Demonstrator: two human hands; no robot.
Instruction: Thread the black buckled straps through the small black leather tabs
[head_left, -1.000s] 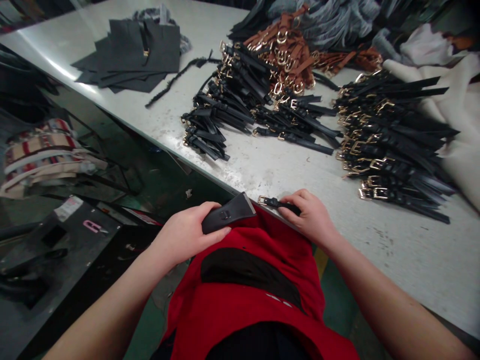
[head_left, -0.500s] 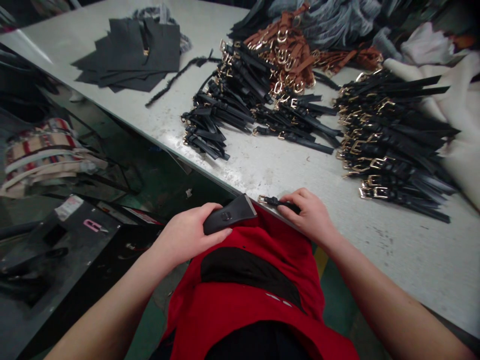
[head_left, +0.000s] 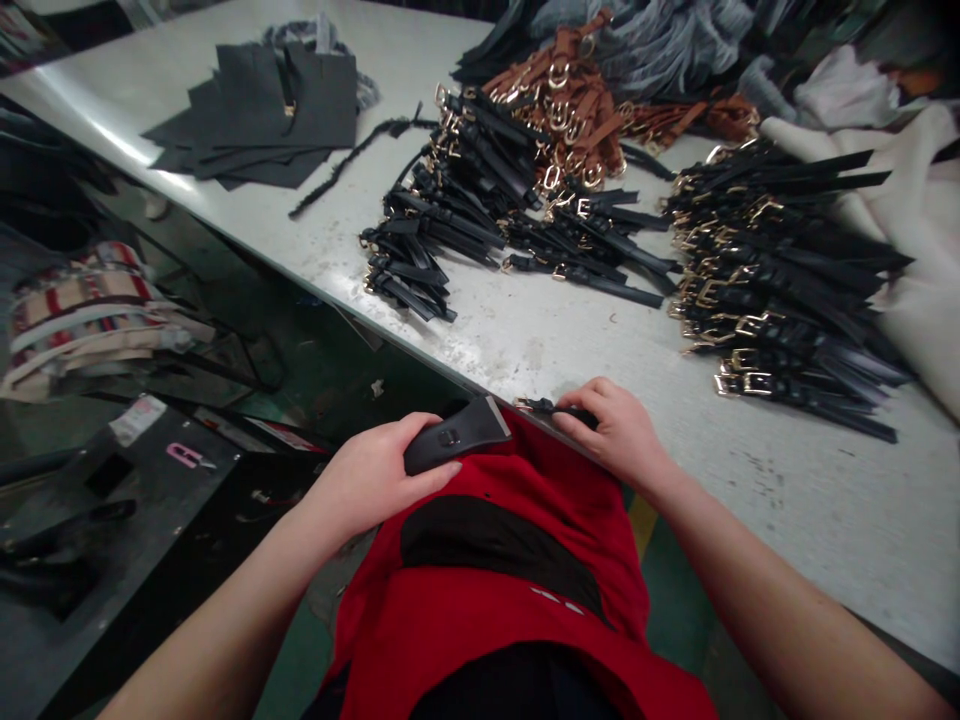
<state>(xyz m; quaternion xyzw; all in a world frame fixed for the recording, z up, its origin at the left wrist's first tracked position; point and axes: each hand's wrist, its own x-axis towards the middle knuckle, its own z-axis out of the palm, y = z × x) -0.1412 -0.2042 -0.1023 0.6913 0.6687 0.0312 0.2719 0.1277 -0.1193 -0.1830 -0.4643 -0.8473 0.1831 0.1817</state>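
My left hand (head_left: 371,470) is closed around a black hand tool (head_left: 457,437) with a flat pale blade end, held just off the near edge of the table, above my red top. My right hand (head_left: 619,430) rests at the table edge with its fingers closed on a short black strap (head_left: 555,408) that has a gold buckle at its left end. The tool's blade end lies a little left of the strap's buckle end.
The grey-white table (head_left: 787,480) carries heaps of black buckled straps (head_left: 780,290), more black straps (head_left: 457,220), brown straps (head_left: 574,110) and dark flat cut pieces (head_left: 270,110). Pale cloth (head_left: 915,220) lies at the right. Striped webbing (head_left: 82,320) and a dark machine (head_left: 112,480) sit lower left.
Both hands stay where they were, holding the tool and the strap. The view has shifted very slightly.
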